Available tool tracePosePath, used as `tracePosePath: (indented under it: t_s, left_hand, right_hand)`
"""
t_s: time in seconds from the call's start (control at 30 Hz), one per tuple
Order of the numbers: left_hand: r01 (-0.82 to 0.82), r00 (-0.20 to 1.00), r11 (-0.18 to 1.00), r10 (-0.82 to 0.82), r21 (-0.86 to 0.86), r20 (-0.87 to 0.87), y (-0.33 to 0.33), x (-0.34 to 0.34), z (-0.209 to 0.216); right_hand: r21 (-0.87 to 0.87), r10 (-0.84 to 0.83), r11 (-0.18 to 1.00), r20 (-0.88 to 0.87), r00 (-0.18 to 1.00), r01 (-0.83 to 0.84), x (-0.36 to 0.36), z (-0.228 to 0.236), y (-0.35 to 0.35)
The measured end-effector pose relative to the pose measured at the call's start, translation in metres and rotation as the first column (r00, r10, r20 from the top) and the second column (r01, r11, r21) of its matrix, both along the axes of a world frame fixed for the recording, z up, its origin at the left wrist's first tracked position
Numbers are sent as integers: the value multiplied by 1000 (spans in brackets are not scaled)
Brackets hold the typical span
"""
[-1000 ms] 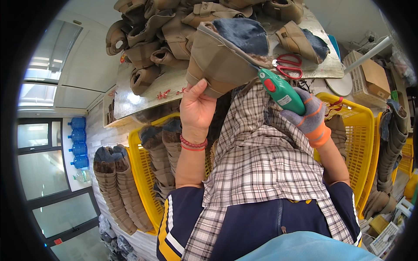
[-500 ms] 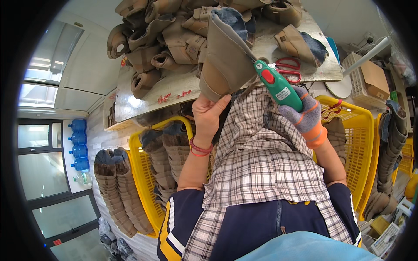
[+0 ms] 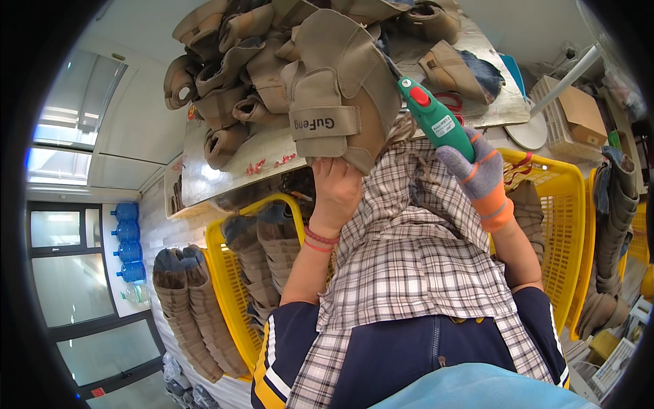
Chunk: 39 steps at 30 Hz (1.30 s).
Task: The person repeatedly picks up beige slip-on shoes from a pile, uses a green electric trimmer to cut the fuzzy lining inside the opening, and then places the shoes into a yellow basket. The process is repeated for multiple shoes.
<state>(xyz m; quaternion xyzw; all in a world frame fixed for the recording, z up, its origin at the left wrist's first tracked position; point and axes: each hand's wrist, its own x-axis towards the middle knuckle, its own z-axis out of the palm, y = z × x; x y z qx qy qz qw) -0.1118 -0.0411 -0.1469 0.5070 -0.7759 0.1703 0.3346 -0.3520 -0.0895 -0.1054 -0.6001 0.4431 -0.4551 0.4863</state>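
My bare left hand [image 3: 335,191] is closed on the lower end of a beige shoe upper [image 3: 375,75], holding it raised over the table edge. Its strap side faces me, and brown trim runs down its right side. In a grey and orange glove, my right hand [image 3: 482,180] wraps round a green handheld power tool [image 3: 436,119] with a red button. The tool's thin metal tip meets or lies very near the upper's right edge; I cannot tell if it touches. Partly hidden behind the tool are red-handled scissors [image 3: 455,105].
Many similar uppers [image 3: 225,105] are heaped on the worktable [image 3: 225,174], and a single upper [image 3: 449,68] lies at its right. Yellow baskets [image 3: 221,273] [image 3: 565,204] flank me. Stacked uppers [image 3: 191,313] stand beside the left basket. Blue water bottles [image 3: 128,232] line the left wall.
My left hand has turned the upper so that its strapped side now shows. The tool's tip has shifted up and slightly left along its edge, with my right hand still gripping the tool.
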Motion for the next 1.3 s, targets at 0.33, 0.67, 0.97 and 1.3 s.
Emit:
tracePosePath:
  t_s: [0.33,0.67,0.97,1.3]
  left_hand:
    - [177,969,981,-159,80,-188,16,-1,-2]
    - [466,-507,878,163,-110,-846,45,119,-19]
    - [295,-741,955,243,22,-625,91,174,-51]
    - [451,-704,891,314,-59,-637,83,140,-42]
  right_hand:
    - [59,-64,997,87,994,59,-15,7,-5]
    - [-3,130,984,-685,717,-181,-19,-90,57]
    - [35,329,897,-721,610,-442,-1,-132,58]
    - [-31,364,869,-636,681,-494,-13,-117,27]
